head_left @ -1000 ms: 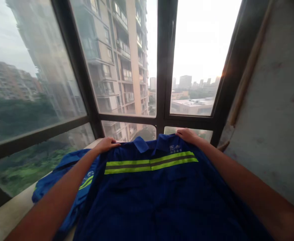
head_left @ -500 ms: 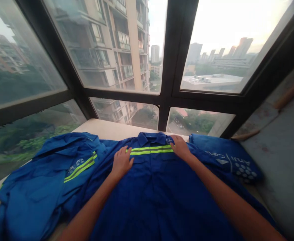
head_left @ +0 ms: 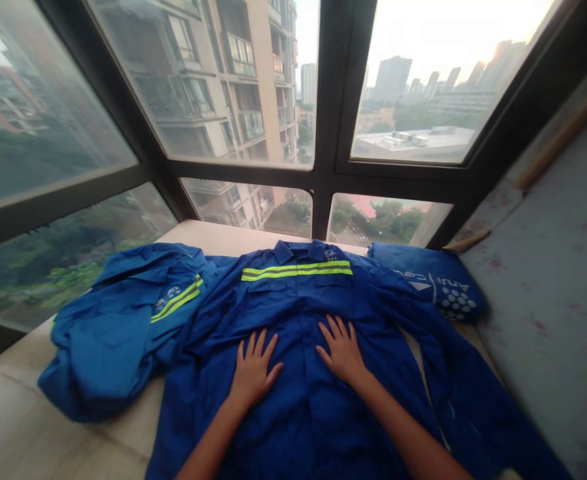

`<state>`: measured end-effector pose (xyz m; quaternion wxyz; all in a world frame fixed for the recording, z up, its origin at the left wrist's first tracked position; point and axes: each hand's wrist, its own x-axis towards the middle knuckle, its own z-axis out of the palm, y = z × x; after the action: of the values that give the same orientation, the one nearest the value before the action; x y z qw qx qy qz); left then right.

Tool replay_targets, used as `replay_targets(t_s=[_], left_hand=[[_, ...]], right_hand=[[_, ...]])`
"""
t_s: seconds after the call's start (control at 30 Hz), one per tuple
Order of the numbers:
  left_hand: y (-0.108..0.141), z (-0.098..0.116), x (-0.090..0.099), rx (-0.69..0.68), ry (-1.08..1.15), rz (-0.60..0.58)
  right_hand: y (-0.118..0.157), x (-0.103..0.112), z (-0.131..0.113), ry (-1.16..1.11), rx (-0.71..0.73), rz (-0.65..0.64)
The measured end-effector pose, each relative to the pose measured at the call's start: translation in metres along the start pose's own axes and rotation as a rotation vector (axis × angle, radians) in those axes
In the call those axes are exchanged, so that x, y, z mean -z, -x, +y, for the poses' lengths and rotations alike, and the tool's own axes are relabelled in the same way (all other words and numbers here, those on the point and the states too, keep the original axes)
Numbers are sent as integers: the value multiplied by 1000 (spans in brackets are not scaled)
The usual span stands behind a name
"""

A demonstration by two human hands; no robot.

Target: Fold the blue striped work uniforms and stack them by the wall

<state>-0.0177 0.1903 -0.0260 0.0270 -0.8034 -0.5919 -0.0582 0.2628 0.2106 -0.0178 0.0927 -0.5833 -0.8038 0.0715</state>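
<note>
A dark blue work jacket (head_left: 293,347) lies front side up before me, its collar toward the windows. A yellow-green and grey reflective stripe (head_left: 297,270) crosses its chest, with a small white logo above the stripe on the right. My left hand (head_left: 254,368) lies flat on the jacket's left front panel, fingers spread. On the other side of the front closure, my right hand (head_left: 342,350) rests flat on the cloth, its fingers also spread. Neither hand grips the fabric. The jacket's lower end runs out of view.
A second blue jacket (head_left: 118,327) lies bunched on the pale sill (head_left: 18,400) at the left. At the right back sits a blue bundle (head_left: 458,287) with white lettering, against the flowered wall (head_left: 553,313). Dark-framed windows (head_left: 326,133) enclose the far and left sides.
Both hands have moved down the jacket toward me, from the chest stripe to the middle of the front, and now lie flat. The camera view has shifted a little.
</note>
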Motion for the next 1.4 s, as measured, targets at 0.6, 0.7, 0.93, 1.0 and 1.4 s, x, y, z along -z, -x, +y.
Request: replay_targets(t_s=[0.6, 0.7, 0.93, 1.0, 1.4], left_hand=[[160, 82, 37, -275, 113, 221], [155, 91, 36, -237, 144, 195], [144, 91, 51, -152, 225, 229], [149, 85, 63, -150, 257, 314], [196, 93, 56, -419, 291, 370]], right_hand=[[194, 3, 0, -150, 288, 306], [185, 2, 0, -155, 224, 315], [164, 34, -9, -212, 152, 269], [167, 52, -15, -278, 167, 280], [226, 17, -30, -284, 315, 198]])
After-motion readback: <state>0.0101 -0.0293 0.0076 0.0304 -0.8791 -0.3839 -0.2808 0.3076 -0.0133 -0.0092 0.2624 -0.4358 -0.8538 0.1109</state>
